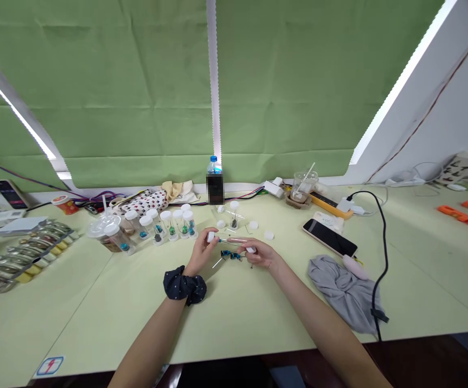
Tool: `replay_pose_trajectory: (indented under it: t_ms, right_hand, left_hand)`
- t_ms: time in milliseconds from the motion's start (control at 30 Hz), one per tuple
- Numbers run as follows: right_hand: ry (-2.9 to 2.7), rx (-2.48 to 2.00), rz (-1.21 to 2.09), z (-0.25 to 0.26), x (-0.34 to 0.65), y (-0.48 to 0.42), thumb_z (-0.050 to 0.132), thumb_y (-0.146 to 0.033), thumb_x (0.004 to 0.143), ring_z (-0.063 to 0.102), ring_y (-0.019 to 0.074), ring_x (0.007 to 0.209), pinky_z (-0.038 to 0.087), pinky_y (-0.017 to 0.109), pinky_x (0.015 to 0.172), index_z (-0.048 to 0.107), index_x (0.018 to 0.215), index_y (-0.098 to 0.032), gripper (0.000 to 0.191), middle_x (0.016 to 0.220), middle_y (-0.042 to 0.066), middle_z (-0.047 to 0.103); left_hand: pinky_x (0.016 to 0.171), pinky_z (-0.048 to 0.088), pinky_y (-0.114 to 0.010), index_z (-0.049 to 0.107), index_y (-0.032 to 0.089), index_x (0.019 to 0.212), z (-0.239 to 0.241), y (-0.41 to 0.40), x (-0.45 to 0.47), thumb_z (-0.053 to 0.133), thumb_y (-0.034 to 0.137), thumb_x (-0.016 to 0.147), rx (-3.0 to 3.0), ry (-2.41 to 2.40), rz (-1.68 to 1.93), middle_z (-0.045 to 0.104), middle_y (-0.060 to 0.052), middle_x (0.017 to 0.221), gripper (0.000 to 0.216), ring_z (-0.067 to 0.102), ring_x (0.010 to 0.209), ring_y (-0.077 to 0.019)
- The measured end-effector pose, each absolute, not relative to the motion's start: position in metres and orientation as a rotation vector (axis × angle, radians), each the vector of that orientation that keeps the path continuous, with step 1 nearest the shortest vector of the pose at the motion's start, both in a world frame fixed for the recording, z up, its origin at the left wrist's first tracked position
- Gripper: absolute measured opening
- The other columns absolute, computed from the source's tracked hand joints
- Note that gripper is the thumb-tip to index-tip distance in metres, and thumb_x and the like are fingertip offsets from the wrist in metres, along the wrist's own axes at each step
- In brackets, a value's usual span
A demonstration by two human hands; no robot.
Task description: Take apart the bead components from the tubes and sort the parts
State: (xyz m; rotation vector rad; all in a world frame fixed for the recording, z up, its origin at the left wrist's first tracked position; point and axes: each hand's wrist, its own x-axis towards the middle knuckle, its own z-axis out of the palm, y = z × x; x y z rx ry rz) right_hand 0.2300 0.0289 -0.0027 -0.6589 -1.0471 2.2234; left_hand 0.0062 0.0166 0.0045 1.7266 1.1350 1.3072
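A clear tube [234, 241] lies almost level between your two hands, held above the table [234, 323], closer to its far edge than its near one. Your left hand [202, 250] has thumb and fingers drawn together at one end, around a white cap; your right hand [261, 253] pinches the other end, where more white shows between bent fingers. Whether both ends are fully seated, you cannot tell from here.

Toward the far edge, left of your hands, a cluster of capped tubes [172, 229] with blue, green and dark contents stands upright, apparently done. Another capped tube [234, 216], with something dark at its base, stands beyond your hands. The one you hold looks like the piece in progress; below it, small blue parts [236, 256] lie loose on the table, and several loose white caps [269, 235] lie farther back, suggesting that more remains.

The tube in your grip is slim and see-through, white at its ends, with a touch of blue close to your left fingertips. Its contents are too small to make out. A phone [330, 237] and a gray cloth [341, 291] lie to your right.
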Motion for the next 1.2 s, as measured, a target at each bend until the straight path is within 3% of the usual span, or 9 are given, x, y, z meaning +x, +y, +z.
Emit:
replay_pose_trajectory:
  t_ms: [133, 300, 433, 533, 667, 867, 1033, 1200]
  right_hand:
    - [-1.07, -0.709, 2.179, -0.004, 0.229, 0.029, 0.06, -0.019, 0.072, 0.025, -0.0002, 0.029, 0.016, 0.016, 0.03, 0.058, 0.116, -0.016, 0.044, 0.072, 0.001, 0.069]
    - [-1.074, -1.068, 1.942, -0.015, 0.243, 0.044, 0.062, -0.023, 0.072, 0.027, -0.0007, 0.032, 0.019, 0.015, 0.031, 0.06, 0.082, -0.014, 0.014, 0.072, 0.003, 0.069]
    - [-1.171, -1.183, 1.911, -0.02, 0.251, 0.047, 0.065, -0.023, 0.069, 0.032, 0.0007, 0.031, 0.019, 0.015, 0.029, 0.056, 0.063, -0.012, 0.016, 0.06, 0.006, 0.067]
    - [-1.322, -1.224, 1.911, -0.014, 0.248, 0.041, 0.068, -0.022, 0.065, 0.035, 0.0027, 0.029, 0.018, 0.016, 0.029, 0.061, 0.064, -0.009, 0.015, 0.049, 0.004, 0.063]
    - [-1.709, -1.227, 1.697, -0.003, 0.245, 0.033, 0.068, -0.029, 0.068, 0.039, 0.0041, 0.032, 0.026, 0.016, 0.033, 0.067, 0.078, -0.01, 0.022, 0.047, 0.0, 0.06]
    - [-1.972, -1.116, 1.546, 0.0, 0.24, 0.026, 0.062, -0.031, 0.072, 0.043, 0.0049, 0.04, 0.035, 0.017, 0.041, 0.067, 0.079, -0.011, 0.022, 0.056, 0.0, 0.06]
    - [-2.202, -1.005, 1.435, -0.003, 0.23, 0.023, 0.057, -0.015, 0.068, 0.053, 0.0092, 0.056, 0.042, 0.019, 0.051, 0.07, 0.08, -0.014, 0.018, 0.071, 0.002, 0.065]
    - [-2.243, -0.845, 1.326, -0.003, 0.236, 0.029, 0.053, -0.007, 0.065, 0.06, 0.0163, 0.085, 0.047, 0.021, 0.066, 0.073, 0.082, -0.017, 0.028, 0.099, 0.007, 0.064]
  left_hand:
    - [0.068, 0.042, -0.024, 0.053, 0.02, 0.109, 0.005, 0.018, 0.004, 0.052, 0.042, 0.084, 1.686, 1.09, 1.299, 0.052, -0.001, 0.079, 0.033, 0.05, 0.069, -0.0128]
    - [0.059, 0.043, -0.021, 0.053, 0.02, 0.105, 0.0, 0.029, -0.014, 0.052, 0.04, 0.086, 1.619, 1.173, 1.527, 0.047, 0.002, 0.07, 0.028, 0.048, 0.06, -0.0095]
    - [0.057, 0.048, -0.022, 0.058, 0.02, 0.101, -0.01, 0.034, -0.021, 0.06, 0.04, 0.081, 1.636, 1.319, 1.731, 0.048, -0.002, 0.085, 0.029, 0.052, 0.066, -0.0099]
    - [0.061, 0.052, -0.025, 0.065, 0.021, 0.099, -0.019, 0.036, -0.016, 0.065, 0.039, 0.077, 1.804, 1.463, 1.807, 0.043, -0.005, 0.096, 0.028, 0.053, 0.082, -0.0145]
    - [0.063, 0.051, -0.028, 0.066, 0.024, 0.107, -0.034, 0.044, -0.012, 0.062, 0.034, 0.08, 2.007, 1.613, 1.718, 0.038, -0.002, 0.085, 0.028, 0.048, 0.069, -0.0114]
    - [0.077, 0.048, -0.036, 0.051, 0.021, 0.128, -0.051, 0.055, -0.013, 0.051, 0.027, 0.086, 2.149, 1.664, 1.472, 0.044, -0.003, 0.081, 0.043, 0.051, 0.075, -0.0168]
    - [0.09, 0.045, -0.039, 0.044, 0.019, 0.133, -0.052, 0.053, -0.014, 0.044, 0.027, 0.089, 2.233, 1.541, 1.278, 0.054, -0.01, 0.103, 0.044, 0.054, 0.099, -0.0224]
    - [0.1, 0.038, -0.041, 0.05, 0.021, 0.127, -0.042, 0.045, -0.008, 0.04, 0.032, 0.092, 2.299, 1.409, 1.158, 0.05, -0.011, 0.122, 0.039, 0.048, 0.116, -0.024]
